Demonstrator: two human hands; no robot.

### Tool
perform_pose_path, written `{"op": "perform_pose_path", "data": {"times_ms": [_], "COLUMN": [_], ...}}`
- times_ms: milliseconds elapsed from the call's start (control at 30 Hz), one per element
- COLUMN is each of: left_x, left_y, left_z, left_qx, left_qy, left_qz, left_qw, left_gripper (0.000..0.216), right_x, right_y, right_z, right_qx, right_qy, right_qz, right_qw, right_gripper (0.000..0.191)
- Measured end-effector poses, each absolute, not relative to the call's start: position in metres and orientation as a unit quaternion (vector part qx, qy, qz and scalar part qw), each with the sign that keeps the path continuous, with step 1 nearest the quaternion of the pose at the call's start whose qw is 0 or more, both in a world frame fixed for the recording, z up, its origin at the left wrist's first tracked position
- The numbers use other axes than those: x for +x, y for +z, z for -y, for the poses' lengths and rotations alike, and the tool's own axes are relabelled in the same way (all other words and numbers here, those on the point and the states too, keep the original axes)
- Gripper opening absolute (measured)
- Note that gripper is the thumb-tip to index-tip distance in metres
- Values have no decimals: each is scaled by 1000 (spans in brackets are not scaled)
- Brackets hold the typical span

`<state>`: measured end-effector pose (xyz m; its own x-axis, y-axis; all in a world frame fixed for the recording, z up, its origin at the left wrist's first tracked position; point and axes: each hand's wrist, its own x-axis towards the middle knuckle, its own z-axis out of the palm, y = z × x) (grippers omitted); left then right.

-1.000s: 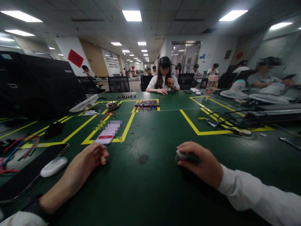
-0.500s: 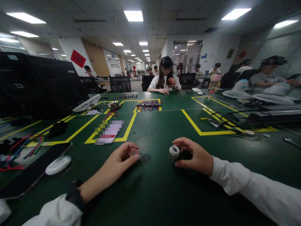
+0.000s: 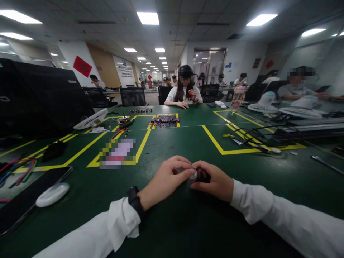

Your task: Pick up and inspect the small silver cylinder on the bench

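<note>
A small silver-grey metal cylinder [image 3: 191, 179] stands upright on the green table, between my hands. My right hand [image 3: 215, 180] is closed round its right side, thumb low in front and fingers behind. From the left, my left hand [image 3: 173, 175] reaches over the cylinder, its thumb and fingertips closed at the upper rim. These fingers cover most of the top, so what they pinch there is hard to see.
A blurred-out phone-like item [image 3: 118, 153] lies ahead to the left. Left of my arm are a dark phone [image 3: 32, 200], a white oval case [image 3: 52, 194] and coloured wires [image 3: 20, 172]. A wire bundle [image 3: 165, 121] lies farther off; black cables [image 3: 252, 136] are at right. A person [image 3: 184, 91] sits opposite.
My left hand has moved right, from the bare tabletop onto the top of the cylinder. My right hand keeps its hold. The view has shifted slightly to the right.
</note>
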<state>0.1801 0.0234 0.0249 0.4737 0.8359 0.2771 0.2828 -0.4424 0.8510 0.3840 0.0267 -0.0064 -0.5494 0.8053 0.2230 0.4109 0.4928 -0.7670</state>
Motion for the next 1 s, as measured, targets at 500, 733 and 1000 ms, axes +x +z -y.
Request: {"op": "perform_pose_path", "data": {"times_ms": [500, 733, 1000], "left_x": [148, 145, 143], "left_y": [20, 1, 0], "left_z": [-25, -28, -28], "left_qx": [789, 859, 862], "left_qy": [339, 208, 191], "left_qz": [-401, -430, -428], "left_qw": [319, 182, 191], "left_gripper": [19, 20, 28], "right_x": [384, 385, 385], "right_y": [-7, -6, -9], "right_z": [-24, -22, -21], "right_qx": [-383, -383, -388], "right_qy": [332, 336, 318], "right_qz": [815, 816, 822], "right_qw": [280, 274, 272], "right_gripper": [43, 43, 44]}}
